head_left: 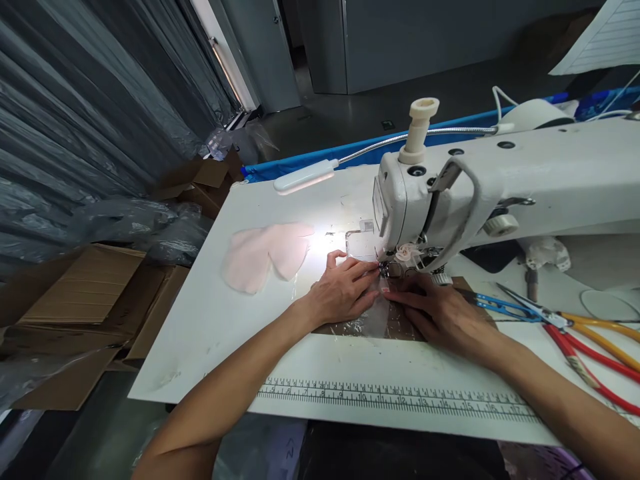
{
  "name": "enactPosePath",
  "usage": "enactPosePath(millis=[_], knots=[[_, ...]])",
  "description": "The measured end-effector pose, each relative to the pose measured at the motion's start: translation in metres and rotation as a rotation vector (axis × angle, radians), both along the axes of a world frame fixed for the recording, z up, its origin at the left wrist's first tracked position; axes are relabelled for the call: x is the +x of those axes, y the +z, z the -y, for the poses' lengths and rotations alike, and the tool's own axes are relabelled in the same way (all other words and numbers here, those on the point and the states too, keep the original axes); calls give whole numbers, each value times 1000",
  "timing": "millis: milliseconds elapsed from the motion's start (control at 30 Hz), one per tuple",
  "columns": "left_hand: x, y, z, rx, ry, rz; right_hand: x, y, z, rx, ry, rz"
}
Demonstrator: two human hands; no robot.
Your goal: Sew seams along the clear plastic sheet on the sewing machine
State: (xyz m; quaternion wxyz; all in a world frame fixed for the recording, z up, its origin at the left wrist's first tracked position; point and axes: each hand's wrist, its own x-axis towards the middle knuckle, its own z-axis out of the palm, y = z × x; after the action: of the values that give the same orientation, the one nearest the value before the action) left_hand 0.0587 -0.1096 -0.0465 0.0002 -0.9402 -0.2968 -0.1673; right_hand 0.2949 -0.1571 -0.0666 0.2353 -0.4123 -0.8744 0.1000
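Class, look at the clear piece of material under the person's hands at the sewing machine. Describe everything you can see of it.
The clear sheet looks like thin, glossy plastic film, creased and catching the lamp's light. It lies flat on the white table, over a brown patch, with its far end at the machine's needle area. The left hand and right hand both press it down, fingers pointing toward the presser foot. Its exact outline is hard to trace.

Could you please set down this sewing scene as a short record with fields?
Setting: white sewing table with a printed ruler along its near edge
Machine: white sewing machine, lamp lit
Left hand: flat on clear film, fingertips at the needle
Right hand: flat on the film, right of the needle
Left of hands: pink fabric pieces
Right of hands: blue snips, scissors with red and yellow handles
Floor: cardboard boxes
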Motion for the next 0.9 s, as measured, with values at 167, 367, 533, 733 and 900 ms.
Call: enactPosePath(millis=[167, 367, 533, 733, 900], knots=[[1, 2, 1, 5, 10, -32, -1, 3, 0, 7, 17, -2], [2, 3, 5, 38, 15, -53, -1, 2, 0, 16, 13, -18], [3, 0, 7, 82, 0, -3, 1, -2, -1, -47, -11, 2], [4, -5, 5, 97, -41, 41, 2, -4, -2, -96, -34, 35], [2, -5, 3, 46, -86, 3, 2, -1, -1, -69, -14, 29]])
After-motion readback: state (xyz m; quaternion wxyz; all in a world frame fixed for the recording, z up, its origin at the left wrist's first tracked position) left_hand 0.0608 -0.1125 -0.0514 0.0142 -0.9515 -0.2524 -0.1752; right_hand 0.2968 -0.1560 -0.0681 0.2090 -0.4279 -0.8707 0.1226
